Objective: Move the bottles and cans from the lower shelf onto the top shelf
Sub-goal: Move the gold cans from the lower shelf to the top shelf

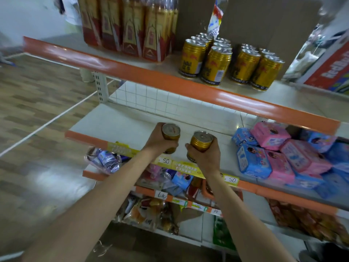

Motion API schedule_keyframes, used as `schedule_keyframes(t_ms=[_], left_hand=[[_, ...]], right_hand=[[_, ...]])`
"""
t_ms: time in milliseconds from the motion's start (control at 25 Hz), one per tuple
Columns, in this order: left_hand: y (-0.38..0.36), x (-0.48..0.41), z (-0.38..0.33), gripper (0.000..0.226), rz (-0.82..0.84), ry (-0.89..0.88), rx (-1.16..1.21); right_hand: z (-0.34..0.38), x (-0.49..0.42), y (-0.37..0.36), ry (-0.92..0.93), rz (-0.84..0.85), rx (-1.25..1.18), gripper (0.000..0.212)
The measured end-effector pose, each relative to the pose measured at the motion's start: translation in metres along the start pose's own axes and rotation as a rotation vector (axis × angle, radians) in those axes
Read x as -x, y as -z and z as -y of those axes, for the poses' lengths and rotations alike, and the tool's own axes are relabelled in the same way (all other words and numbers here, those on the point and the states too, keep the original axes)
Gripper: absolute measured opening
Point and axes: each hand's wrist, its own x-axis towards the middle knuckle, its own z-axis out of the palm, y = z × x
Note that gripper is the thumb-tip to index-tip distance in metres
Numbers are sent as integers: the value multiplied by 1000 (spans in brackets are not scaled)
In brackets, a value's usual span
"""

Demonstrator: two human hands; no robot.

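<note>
Over the lower shelf [117, 123] the left hand [159, 141] grips one gold can [171, 131] and the right hand [205, 155] grips a second gold can [201, 141] — fingers hide both labels — while the top shelf [236, 100] carries clustered cans [222, 63] and wrapped bottles [132, 25], cut off at the frame's top.

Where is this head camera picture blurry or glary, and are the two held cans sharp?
Head view: the left can and right can, gripped by the left hand and right hand, are fairly sharp; the corners smear, worst at upper right; glare streaks the orange edge of the top shelf; the wide lens bows the shelf lines.
</note>
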Motion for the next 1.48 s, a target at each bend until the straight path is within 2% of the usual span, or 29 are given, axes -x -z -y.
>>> schedule_keyframes(t_ms=[200, 360, 560, 920, 1000, 1120, 1160, 1280, 1400, 1480], left_hand=[[7, 4, -31, 31, 127, -127, -98], [2, 7, -53, 57, 64, -82, -30], [-6, 7, -83, 73, 99, -29, 5], [-53, 7, -150, 90, 216, -136, 31], [-63, 4, -170, 86, 232, -149, 16], [-74, -1, -194, 95, 285, -142, 59], [-76, -4, -200, 94, 292, -150, 49], [-83, -5, -219, 81, 267, -200, -17], [-92, -9, -233, 85, 200, -235, -13], [-98, -15, -237, 83, 157, -239, -6]], right_hand=[[33, -7, 3, 86, 49, -45, 62], [44, -16, 21, 147, 45, -57, 63], [55, -23, 55, 173, 19, -103, 53], [87, -35, 122, 221, -53, -170, 65], [98, -40, 138, 246, -64, -172, 59], [110, -44, 157, 301, -36, -240, 28], [114, -44, 162, 308, -30, -256, 24], [124, -48, 174, 318, -37, -272, 26], [135, -58, 185, 326, -63, -302, 32], [141, -67, 190, 338, -74, -288, 46]])
